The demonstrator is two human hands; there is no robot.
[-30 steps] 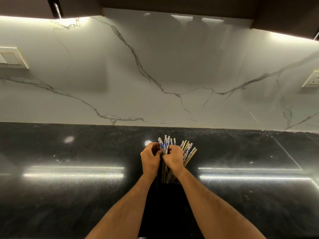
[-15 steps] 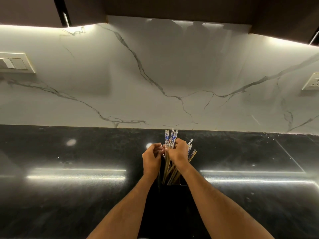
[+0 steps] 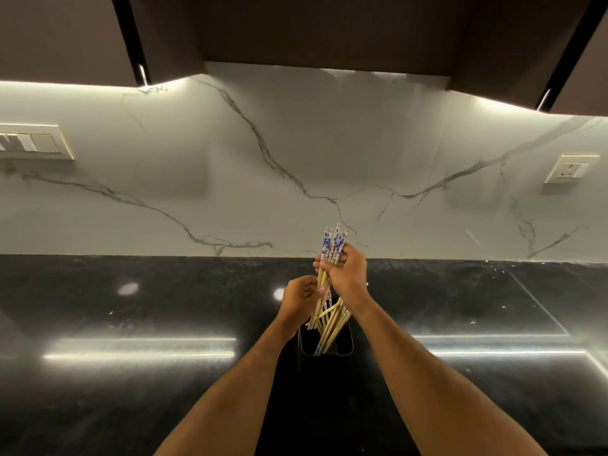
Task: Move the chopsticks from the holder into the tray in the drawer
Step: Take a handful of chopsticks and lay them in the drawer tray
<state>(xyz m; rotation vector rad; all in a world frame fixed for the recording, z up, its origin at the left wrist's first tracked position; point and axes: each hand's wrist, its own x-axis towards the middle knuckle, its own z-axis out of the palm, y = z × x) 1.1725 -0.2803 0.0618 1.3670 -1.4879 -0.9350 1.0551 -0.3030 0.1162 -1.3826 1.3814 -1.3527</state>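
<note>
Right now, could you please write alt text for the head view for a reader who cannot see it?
The right hand grips a bundle of chopsticks raised above a dark holder on a black countertop, with the left hand curled round their shafts. More chopsticks stand in the holder, before a white marble backsplash.

Setting: home kitchen. Dark polished bench [image 3: 131, 324] under a veined marble backsplash [image 3: 296, 143]; dark wall cabinets [image 3: 329, 28] overhead. Wall socket [image 3: 570, 168] at right.

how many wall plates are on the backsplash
2. A switch plate sits at the far left edge, partly cut off; a socket plate sits on the right. More may lie outside the frame.
</note>
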